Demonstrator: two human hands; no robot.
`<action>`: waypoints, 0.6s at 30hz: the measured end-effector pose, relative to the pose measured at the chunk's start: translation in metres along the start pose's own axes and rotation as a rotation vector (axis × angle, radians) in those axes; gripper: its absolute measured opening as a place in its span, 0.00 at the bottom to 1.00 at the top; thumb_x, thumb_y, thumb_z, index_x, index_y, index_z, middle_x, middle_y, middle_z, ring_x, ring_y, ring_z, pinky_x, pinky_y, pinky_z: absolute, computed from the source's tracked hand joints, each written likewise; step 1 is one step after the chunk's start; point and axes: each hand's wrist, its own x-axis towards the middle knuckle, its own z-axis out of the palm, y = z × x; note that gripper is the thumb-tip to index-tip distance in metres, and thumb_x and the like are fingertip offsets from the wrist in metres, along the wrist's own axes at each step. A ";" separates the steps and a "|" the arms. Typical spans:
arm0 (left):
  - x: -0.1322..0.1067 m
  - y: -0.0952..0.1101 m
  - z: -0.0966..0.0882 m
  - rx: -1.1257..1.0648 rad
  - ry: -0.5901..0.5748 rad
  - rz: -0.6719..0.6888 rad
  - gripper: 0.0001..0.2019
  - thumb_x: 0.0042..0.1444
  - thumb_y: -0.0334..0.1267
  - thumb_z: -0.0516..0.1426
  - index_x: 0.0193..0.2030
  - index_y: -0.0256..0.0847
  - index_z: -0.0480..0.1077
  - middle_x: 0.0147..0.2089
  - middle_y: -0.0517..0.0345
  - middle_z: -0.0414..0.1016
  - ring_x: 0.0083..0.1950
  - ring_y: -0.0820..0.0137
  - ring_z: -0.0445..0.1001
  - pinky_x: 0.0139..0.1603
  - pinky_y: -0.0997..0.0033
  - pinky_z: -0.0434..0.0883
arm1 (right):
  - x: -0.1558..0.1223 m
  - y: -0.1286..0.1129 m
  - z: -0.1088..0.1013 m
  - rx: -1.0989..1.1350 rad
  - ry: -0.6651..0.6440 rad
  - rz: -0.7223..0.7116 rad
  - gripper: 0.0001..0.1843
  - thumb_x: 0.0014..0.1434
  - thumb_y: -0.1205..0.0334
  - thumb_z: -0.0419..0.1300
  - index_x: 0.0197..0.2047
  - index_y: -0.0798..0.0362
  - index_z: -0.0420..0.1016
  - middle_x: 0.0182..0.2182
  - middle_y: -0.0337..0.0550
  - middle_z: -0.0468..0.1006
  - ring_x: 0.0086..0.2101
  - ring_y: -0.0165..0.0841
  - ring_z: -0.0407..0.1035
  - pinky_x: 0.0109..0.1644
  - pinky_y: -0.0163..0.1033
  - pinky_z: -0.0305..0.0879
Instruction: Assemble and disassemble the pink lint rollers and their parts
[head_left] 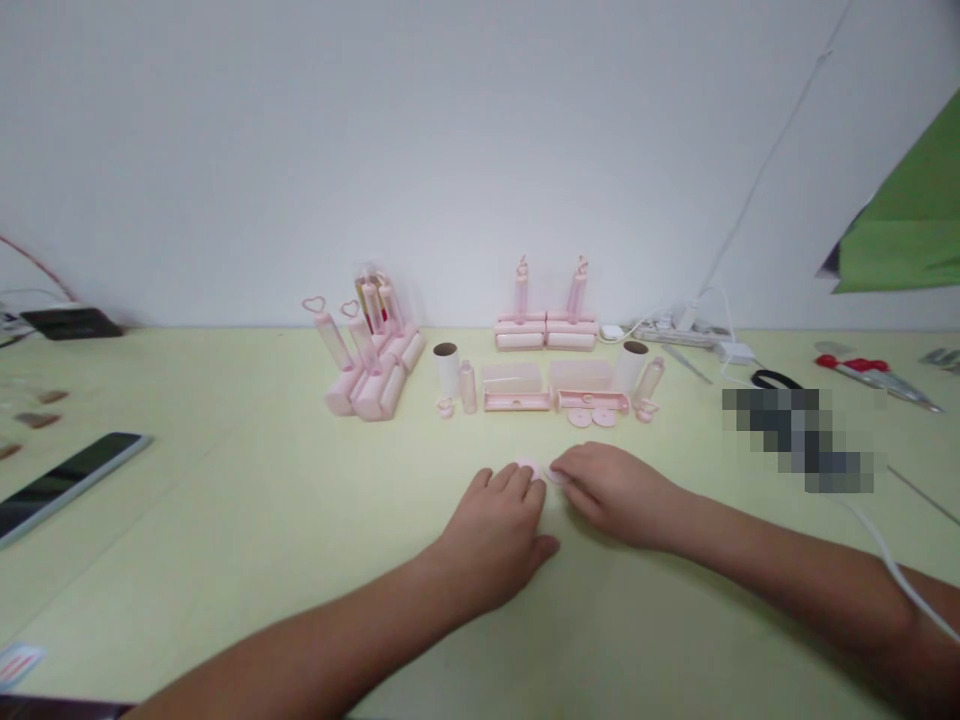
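My left hand [495,535] lies on the table with its fingers stretched forward and its thumb apart. Its fingertips touch a small pale pink disc [531,466]. Close by, my right hand [619,495] pinches the edge of another pink disc [556,475], partly hidden by the fingers. Just beyond are two more flat pink discs [592,417], in front of an opened pink case [577,399]. A second pink case [517,402] lies open to its left.
White cardboard tubes [448,372] [628,370], clear pink bottles [468,386] [651,382] and heart-shaped caps [445,409] [646,410] flank the cases. Assembled pink pieces [367,390] [546,330] stand behind. A phone [67,480] lies left; red-handled scissors [862,370] and cables lie right.
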 end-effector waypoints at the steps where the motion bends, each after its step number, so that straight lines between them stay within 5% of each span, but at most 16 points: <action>1: 0.004 -0.005 0.001 0.018 0.012 -0.009 0.25 0.58 0.49 0.57 0.58 0.38 0.65 0.62 0.39 0.67 0.63 0.51 0.65 0.60 0.49 0.64 | -0.005 -0.001 0.006 -0.010 -0.004 -0.020 0.15 0.62 0.66 0.53 0.48 0.56 0.77 0.42 0.52 0.80 0.44 0.41 0.72 0.52 0.44 0.64; 12: 0.036 -0.054 -0.003 0.063 0.068 -0.052 0.21 0.64 0.47 0.52 0.59 0.39 0.65 0.61 0.42 0.67 0.62 0.55 0.66 0.61 0.54 0.63 | 0.053 0.009 0.032 -0.077 0.113 -0.028 0.21 0.62 0.70 0.51 0.57 0.61 0.71 0.57 0.60 0.71 0.60 0.43 0.62 0.63 0.48 0.59; 18: 0.036 -0.064 0.002 0.020 0.103 -0.022 0.25 0.64 0.49 0.52 0.63 0.39 0.61 0.65 0.41 0.63 0.66 0.56 0.62 0.64 0.55 0.61 | 0.051 0.011 0.037 -0.088 0.160 -0.022 0.21 0.61 0.69 0.52 0.57 0.62 0.72 0.59 0.59 0.70 0.60 0.43 0.62 0.64 0.47 0.57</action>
